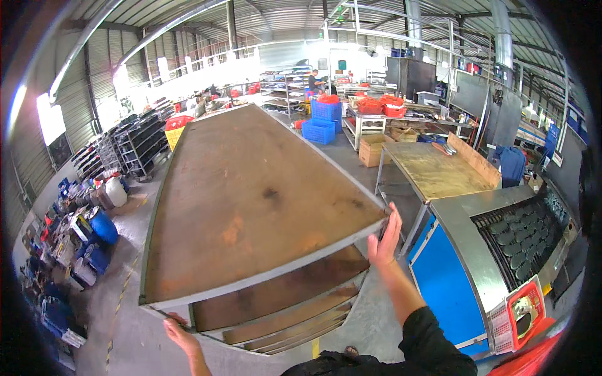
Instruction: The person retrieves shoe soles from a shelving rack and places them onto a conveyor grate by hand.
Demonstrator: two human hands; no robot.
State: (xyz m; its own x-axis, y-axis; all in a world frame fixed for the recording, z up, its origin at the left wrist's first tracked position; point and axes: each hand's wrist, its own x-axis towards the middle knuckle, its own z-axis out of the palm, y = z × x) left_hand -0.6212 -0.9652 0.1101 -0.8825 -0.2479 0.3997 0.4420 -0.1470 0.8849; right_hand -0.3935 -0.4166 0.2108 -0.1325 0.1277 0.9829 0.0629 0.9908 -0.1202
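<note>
My right grip is unclosed, fingers straight up, palm against the near right corner of the tiered metal rack right in front of me. My left grip is at its near left corner, just below the top; I cannot tell whether those fingers close around the frame. Uneven pressure could swing the rack, I judge, and its right edge might knock the wooden-topped desk or the blue-panelled machine.
</note>
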